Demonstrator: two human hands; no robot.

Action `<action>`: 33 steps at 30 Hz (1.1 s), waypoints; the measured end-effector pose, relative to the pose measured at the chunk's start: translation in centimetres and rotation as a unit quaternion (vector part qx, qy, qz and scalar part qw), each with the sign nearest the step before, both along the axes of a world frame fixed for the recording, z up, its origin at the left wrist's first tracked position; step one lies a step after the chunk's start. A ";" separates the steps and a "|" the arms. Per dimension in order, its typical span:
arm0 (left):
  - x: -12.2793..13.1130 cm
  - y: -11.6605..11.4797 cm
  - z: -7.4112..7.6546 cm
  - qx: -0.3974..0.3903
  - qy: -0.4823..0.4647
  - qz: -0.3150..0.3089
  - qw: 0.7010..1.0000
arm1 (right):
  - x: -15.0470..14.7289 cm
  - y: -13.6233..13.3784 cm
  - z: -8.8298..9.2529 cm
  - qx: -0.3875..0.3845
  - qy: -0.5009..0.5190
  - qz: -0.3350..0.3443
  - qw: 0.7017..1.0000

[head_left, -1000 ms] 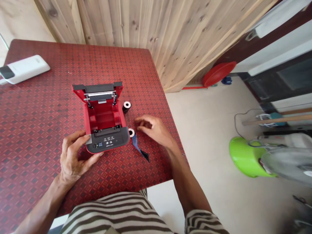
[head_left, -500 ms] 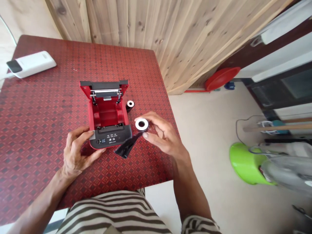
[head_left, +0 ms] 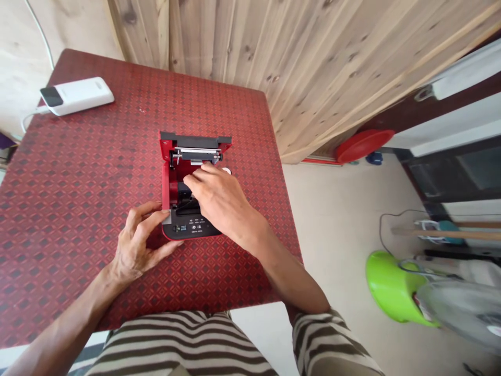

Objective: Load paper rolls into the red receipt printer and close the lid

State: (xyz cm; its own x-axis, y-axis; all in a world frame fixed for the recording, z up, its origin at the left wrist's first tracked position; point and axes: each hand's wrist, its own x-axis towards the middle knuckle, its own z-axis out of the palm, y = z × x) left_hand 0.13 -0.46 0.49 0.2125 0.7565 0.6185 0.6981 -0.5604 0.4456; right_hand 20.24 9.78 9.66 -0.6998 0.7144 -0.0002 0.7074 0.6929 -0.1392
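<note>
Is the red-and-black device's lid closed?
No: the lid stands raised at the far side of the device, with the right hand over the open compartment.

Looks from head height, forward and steeply down, past a striped shirt [head_left: 176, 344] at the bottom edge. Faces the red patterned table [head_left: 97, 177], near enough to take in the left hand [head_left: 136, 241] and right hand [head_left: 219, 198], with an open red device [head_left: 191, 228] left of centre. Reaches up to the wood-panelled wall [head_left: 235, 42] beyond, and rightward across pale floor [head_left: 329, 235] to a green bucket [head_left: 387, 287].
</note>
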 end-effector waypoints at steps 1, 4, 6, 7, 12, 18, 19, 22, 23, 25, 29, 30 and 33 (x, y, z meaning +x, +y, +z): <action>0.0 0.0 0.0 -0.003 -0.001 -0.002 1.000 | -0.1 0.3 -0.1 -0.009 -0.002 -0.004 1.000; 0.0 -0.1 0.0 -0.008 -0.002 -0.003 1.000 | -0.3 1.1 -0.2 -0.039 -0.010 -0.017 0.999; 0.0 -0.1 0.1 -0.009 -0.001 0.001 1.000 | -0.3 1.3 -0.2 -0.049 -0.019 -0.026 0.998; 0.1 0.0 0.1 -0.008 0.001 0.003 1.000 | -0.4 1.4 -0.2 -0.050 -0.024 -0.028 0.998; 0.1 0.1 0.1 0.001 0.002 -0.002 1.000 | -0.7 1.4 -0.3 -0.048 -0.047 -0.031 0.997; 0.1 0.1 0.1 0.008 0.002 -0.006 1.000 | 0.8 1.0 0.5 -0.093 0.015 0.000 0.996; 0.1 0.1 0.1 0.007 0.002 -0.005 1.000 | 1.4 0.7 0.7 -0.102 0.048 0.017 0.993; 0.2 0.0 0.2 0.000 0.004 0.002 1.000 | 3.2 -0.7 1.3 -0.125 0.150 0.072 0.978; 0.1 -0.1 0.3 -0.003 0.005 0.003 1.000 | 3.7 -1.2 1.3 -0.131 0.173 0.082 0.973; -0.1 -0.3 0.7 -0.012 0.007 -0.002 1.000 | 4.3 -2.0 1.3 -0.129 0.202 0.090 0.967; -0.6 -0.1 2.7 -0.024 0.013 -0.024 0.999 | 4.4 -2.8 0.8 -0.066 0.229 0.079 0.968; -0.6 0.3 3.4 -0.019 0.013 -0.024 0.999 | 4.4 -2.9 0.6 -0.048 0.231 0.077 0.969; -0.3 3.2 5.7 0.016 0.024 0.001 1.000 | 4.2 -3.5 0.4 0.003 0.230 0.061 0.971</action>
State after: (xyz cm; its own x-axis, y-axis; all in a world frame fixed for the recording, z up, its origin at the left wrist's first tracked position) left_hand -0.14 2.69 6.16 0.2414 0.7373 0.6309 0.7189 -0.5726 0.3941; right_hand 24.40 6.24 10.01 -0.7051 0.6245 0.3359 0.4833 0.7699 -0.4169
